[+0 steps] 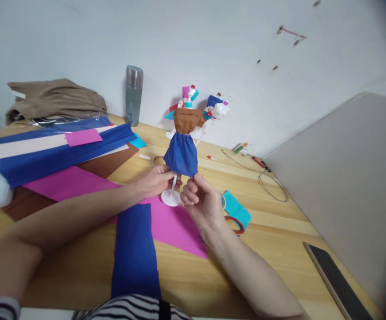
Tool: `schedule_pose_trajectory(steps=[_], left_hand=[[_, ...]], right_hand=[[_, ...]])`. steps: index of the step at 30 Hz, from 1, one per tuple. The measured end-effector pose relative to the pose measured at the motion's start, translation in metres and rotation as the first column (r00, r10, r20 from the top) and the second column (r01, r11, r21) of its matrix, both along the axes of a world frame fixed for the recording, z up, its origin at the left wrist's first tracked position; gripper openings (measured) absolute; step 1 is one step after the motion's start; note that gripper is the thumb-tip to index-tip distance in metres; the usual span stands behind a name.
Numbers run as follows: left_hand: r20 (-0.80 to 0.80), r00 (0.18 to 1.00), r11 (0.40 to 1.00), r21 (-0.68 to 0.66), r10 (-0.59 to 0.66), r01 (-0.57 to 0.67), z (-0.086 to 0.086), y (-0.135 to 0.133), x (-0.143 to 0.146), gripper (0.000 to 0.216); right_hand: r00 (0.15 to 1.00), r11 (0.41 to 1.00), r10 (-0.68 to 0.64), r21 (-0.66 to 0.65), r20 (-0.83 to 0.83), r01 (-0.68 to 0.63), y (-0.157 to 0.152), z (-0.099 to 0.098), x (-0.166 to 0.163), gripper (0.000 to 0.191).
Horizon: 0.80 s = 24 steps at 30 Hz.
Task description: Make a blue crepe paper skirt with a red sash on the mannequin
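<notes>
A small dress stand with a white round base point(171, 198) stands upright on the table. It wears a brown pleated top point(186, 120) and a gathered blue skirt point(181, 155) that looks like crepe paper. My left hand point(157, 181) is closed at the skirt's lower left edge, thumb on the hem, its fingers passing behind the stand's post. At the lower right corner of the hem, my right hand point(201, 195) pinches the blue skirt between thumb and forefinger. Behind the brown top, other small decorated figures point(219, 109) show in part.
Pink paper point(176, 226) and a blue strip point(134, 253) lie before me. Red-handled scissors point(235, 224) and turquoise paper point(237, 209) are right of my right hand. Blue paper point(66, 153), a flask point(133, 95) and brown cloth point(59, 100) sit left. A phone point(337, 280) lies near right.
</notes>
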<state>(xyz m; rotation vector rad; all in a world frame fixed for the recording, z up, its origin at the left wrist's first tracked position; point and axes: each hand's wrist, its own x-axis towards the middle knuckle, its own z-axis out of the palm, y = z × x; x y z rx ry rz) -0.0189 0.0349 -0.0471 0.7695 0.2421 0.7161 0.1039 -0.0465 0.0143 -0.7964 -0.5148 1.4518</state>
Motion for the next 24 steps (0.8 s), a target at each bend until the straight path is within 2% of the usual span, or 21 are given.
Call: schedule_pose_trajectory(steps=[4, 9, 17, 22, 24], left_hand=[[0.015, 0.997, 0.997, -0.021, 0.073, -0.073, 0.0012, 0.0012, 0.0018, 0.026], [0.034, 0.998, 0.998, -0.042, 0.051, -0.049, 0.0011, 0.0005, 0.0023, 0.024], [-0.006, 1.0, 1.0, -0.013, -0.008, 0.008, 0.0, 0.0006, 0.0001, 0.031], [-0.01, 0.992, 0.992, -0.03, 0.125, -0.125, -0.0007, 0.0035, 0.0012, 0.022], [-0.021, 0.991, 0.991, -0.032, 0.132, -0.132, -0.0008, 0.0045, 0.0012, 0.021]], right_hand=[[0.999, 0.998, 0.047, -0.041, 0.002, -0.047, 0.0005, -0.0021, 0.0015, 0.025], [0.995, 0.993, 0.088, -0.072, -0.053, -0.092, 0.0061, -0.0058, 0.0033, 0.034], [1.0, 0.998, -0.006, -0.068, 0.001, 0.006, 0.0079, -0.0086, 0.0033, 0.033], [0.994, 0.997, -0.072, -0.036, 0.085, 0.075, 0.0079, -0.009, 0.0059, 0.03], [0.991, 0.995, -0.087, -0.043, 0.104, 0.092, 0.0081, -0.008, 0.0076, 0.029]])
